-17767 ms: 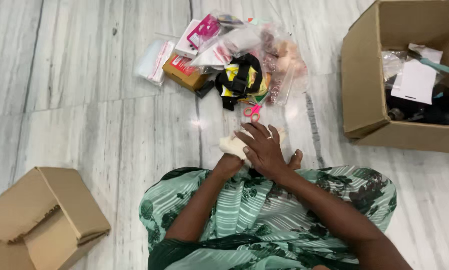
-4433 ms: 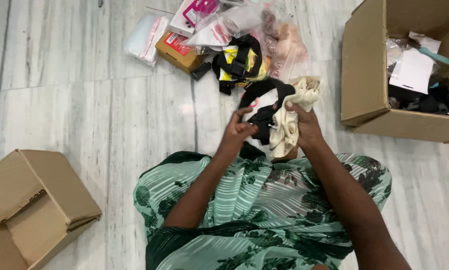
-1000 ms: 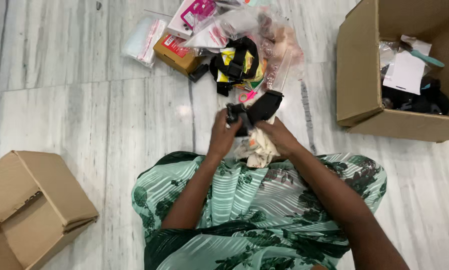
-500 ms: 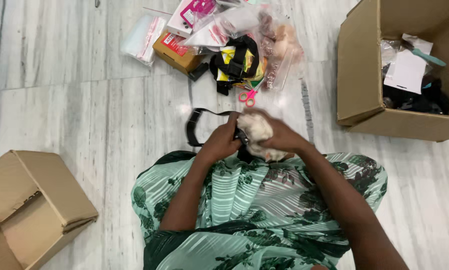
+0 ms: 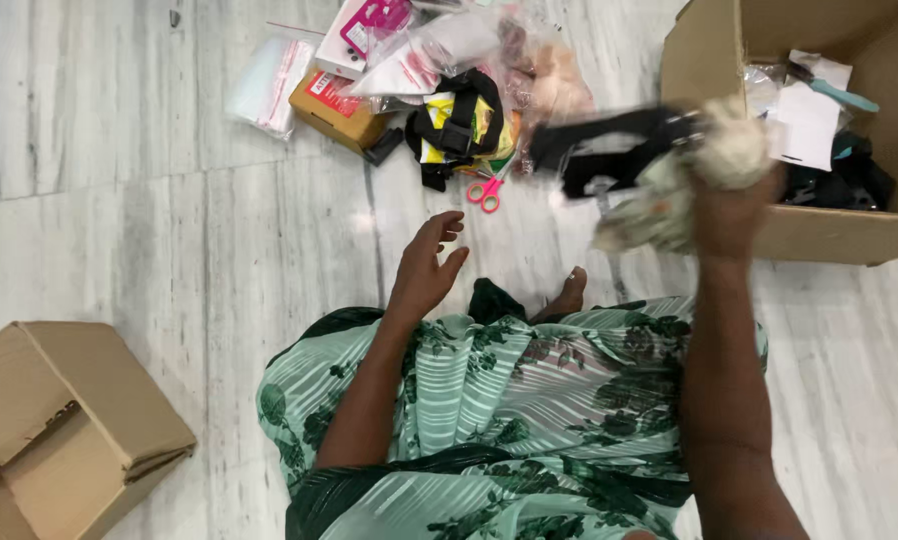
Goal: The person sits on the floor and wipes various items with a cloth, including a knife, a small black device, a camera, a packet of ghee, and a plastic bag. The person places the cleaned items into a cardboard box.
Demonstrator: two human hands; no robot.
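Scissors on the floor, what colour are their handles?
Pink, seen in the head view: the scissors lie beside the pile.

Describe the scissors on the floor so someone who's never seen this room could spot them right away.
Start at the pile of packets and bags on the grey marble floor, ahead of the seated person. At the pile's near edge, just below a black and yellow strap bundle, lie the small scissors. Their bright pink handle loops are unlike anything beside them.

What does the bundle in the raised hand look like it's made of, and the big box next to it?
Bundle in the right hand: seemingly soft cream cloth, crumpled, with a matte black strap; motion blur limits certainty. Big box: brown corrugated cardboard, matte, with folded flaps and raw edges.
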